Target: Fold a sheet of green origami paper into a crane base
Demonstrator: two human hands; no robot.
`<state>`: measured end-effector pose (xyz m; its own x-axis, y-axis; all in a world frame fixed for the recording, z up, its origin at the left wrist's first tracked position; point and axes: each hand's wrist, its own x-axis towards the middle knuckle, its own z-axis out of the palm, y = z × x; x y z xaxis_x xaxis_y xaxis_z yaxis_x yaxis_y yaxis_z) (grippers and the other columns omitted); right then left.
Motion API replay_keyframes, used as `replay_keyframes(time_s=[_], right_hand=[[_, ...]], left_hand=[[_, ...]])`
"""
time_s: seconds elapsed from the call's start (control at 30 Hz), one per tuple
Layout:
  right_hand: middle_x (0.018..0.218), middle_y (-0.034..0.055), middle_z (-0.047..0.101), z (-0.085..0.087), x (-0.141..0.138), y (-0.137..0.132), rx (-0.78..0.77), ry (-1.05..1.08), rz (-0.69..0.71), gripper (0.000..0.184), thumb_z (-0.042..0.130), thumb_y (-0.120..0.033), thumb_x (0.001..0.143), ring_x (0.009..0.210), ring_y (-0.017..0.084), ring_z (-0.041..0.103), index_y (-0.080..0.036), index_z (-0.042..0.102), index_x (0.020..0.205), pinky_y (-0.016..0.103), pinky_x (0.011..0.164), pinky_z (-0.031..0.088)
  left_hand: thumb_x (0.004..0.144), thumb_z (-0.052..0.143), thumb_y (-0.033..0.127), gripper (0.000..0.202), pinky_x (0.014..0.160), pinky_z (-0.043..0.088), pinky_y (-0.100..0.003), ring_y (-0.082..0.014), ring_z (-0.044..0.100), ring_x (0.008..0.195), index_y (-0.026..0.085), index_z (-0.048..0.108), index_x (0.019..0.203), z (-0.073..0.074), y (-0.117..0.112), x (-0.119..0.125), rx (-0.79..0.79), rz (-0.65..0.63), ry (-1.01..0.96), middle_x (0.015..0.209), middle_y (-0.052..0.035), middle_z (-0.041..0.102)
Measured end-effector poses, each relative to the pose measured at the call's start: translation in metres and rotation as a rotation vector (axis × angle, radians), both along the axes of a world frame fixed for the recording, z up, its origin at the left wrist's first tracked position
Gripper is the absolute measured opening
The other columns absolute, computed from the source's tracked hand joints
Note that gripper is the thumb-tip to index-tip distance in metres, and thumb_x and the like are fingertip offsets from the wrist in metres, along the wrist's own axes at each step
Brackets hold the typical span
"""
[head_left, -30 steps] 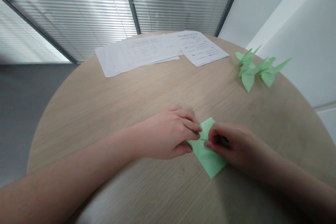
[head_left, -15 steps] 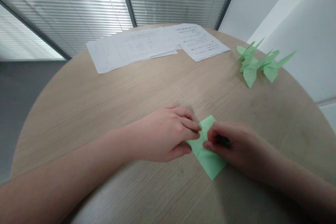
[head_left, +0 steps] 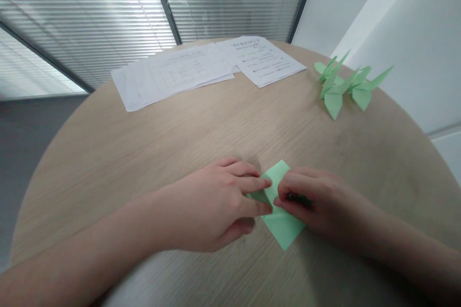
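Note:
A folded piece of light green origami paper (head_left: 283, 231) lies on the wooden table, one corner pointing toward me and another away. My left hand (head_left: 219, 206) reaches over its left side, palm down, with the index and middle fingers spread and their tips on the paper. From the right, my right hand (head_left: 315, 196) has its thumb and curled index finger pinched on the paper near its middle. The paper's right corner is hidden under that hand, and part of the left side is under my left fingers.
Several folded green paper cranes (head_left: 334, 98) stand close together at the table's far right. Printed white sheets (head_left: 169, 76) overlap along the back of the round table (head_left: 144, 146). Behind it are window blinds (head_left: 230, 0) and a white wall (head_left: 414, 48) on the right.
My left hand has shifted down a little and its fingers have spread wider over the paper. My right hand keeps its pinch at the middle. The whole view has moved slightly.

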<state>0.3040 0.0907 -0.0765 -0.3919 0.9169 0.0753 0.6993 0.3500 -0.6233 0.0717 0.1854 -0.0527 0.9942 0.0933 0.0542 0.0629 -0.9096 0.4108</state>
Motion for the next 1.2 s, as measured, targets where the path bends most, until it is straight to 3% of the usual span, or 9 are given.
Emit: replay_keyframes(time_s=[0.17,0.37,0.57,0.73,1.2], right_hand=[[0.073,-0.0015,0.064,0.004,0.013,-0.008,-0.114,-0.111,-0.039,0.004,0.060,-0.026,0.095,0.062,0.015,0.056,-0.023,0.060,0.091,0.027,0.058,0.038],[0.077,-0.0017,0.065,0.006,0.015,-0.012,-0.223,-0.106,-0.082,0.003,0.060,-0.026,0.094,0.066,0.015,0.059,-0.024,0.058,0.095,0.028,0.060,0.041],[0.077,0.0002,0.066,0.000,0.004,-0.009,-0.138,-0.062,-0.115,0.007,0.054,-0.017,0.091,0.064,0.015,0.057,-0.023,0.057,0.090,0.027,0.059,0.041],[0.074,0.0002,0.065,-0.003,-0.001,-0.008,-0.090,-0.044,-0.111,0.006,0.054,-0.019,0.093,0.060,0.014,0.055,-0.023,0.056,0.088,0.026,0.056,0.040],[0.069,-0.0024,0.061,-0.003,0.000,-0.006,-0.091,-0.080,-0.090,0.010,0.058,-0.018,0.091,0.056,0.013,0.053,-0.023,0.054,0.083,0.025,0.054,0.037]], left_hand=[[0.091,0.069,0.032,0.027,0.111,0.040,-0.045,-0.0290,0.059,0.123,0.025,0.074,0.116,-0.001,-0.002,0.000,0.008,0.003,-0.027,0.132,-0.0063,0.068],[0.091,0.068,0.034,0.031,0.113,0.038,-0.047,-0.0305,0.057,0.127,0.025,0.072,0.121,0.001,-0.001,-0.001,0.007,-0.010,0.006,0.137,-0.0080,0.066],[0.087,0.073,0.037,0.037,0.114,0.040,-0.046,-0.0303,0.057,0.127,0.024,0.072,0.121,0.005,-0.001,-0.003,-0.057,-0.001,0.006,0.135,-0.0079,0.067],[0.083,0.078,0.037,0.043,0.117,0.038,-0.045,-0.0298,0.056,0.129,0.024,0.070,0.124,0.007,0.000,-0.004,-0.099,0.004,0.021,0.137,-0.0073,0.066],[0.087,0.073,0.036,0.037,0.118,0.037,-0.044,-0.0290,0.054,0.132,0.025,0.073,0.122,0.006,0.002,-0.006,-0.102,-0.004,0.051,0.140,-0.0072,0.065]])
